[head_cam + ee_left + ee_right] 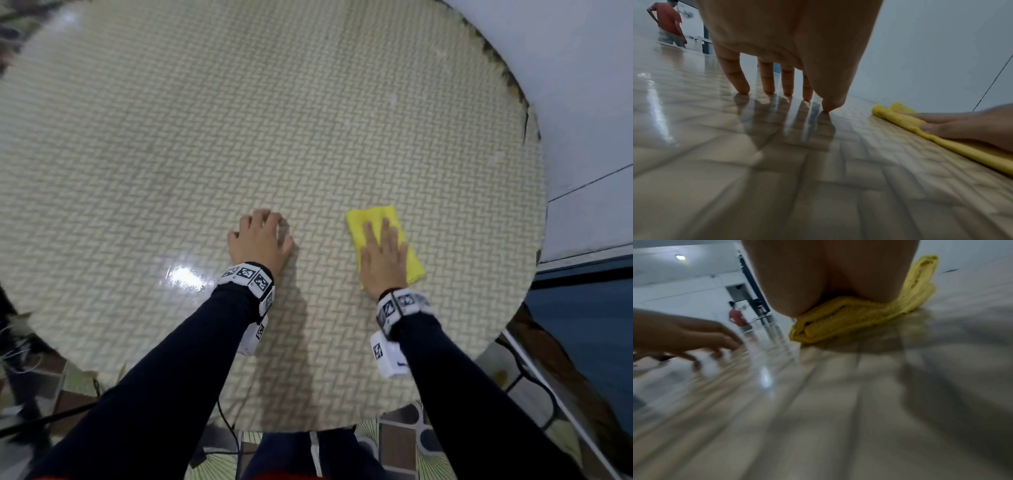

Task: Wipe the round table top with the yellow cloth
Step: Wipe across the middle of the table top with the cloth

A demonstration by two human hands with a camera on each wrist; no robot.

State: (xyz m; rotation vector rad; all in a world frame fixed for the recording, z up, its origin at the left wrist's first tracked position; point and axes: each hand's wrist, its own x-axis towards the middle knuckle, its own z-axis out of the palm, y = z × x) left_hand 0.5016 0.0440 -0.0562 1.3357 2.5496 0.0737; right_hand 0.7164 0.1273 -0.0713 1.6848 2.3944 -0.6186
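Note:
The round table top [205, 137] has a glossy beige woven pattern and fills the head view. A folded yellow cloth [376, 219] lies on it at the near right. My right hand [383, 253] lies flat on the cloth [838, 321] with straight fingers pressing it down. My left hand [260, 240] stands on the bare table to the left of the cloth, propped on its fingertips [744, 89], holding nothing. From the left wrist, the cloth [900, 118] shows under the right hand [972, 128] at the right.
The table's worn right edge [534, 144] borders a pale wall [582, 85]. Patterned floor tiles [394, 442] and a cable lie below the near edge. A person in a red shirt [668, 21] stands far off beyond the table.

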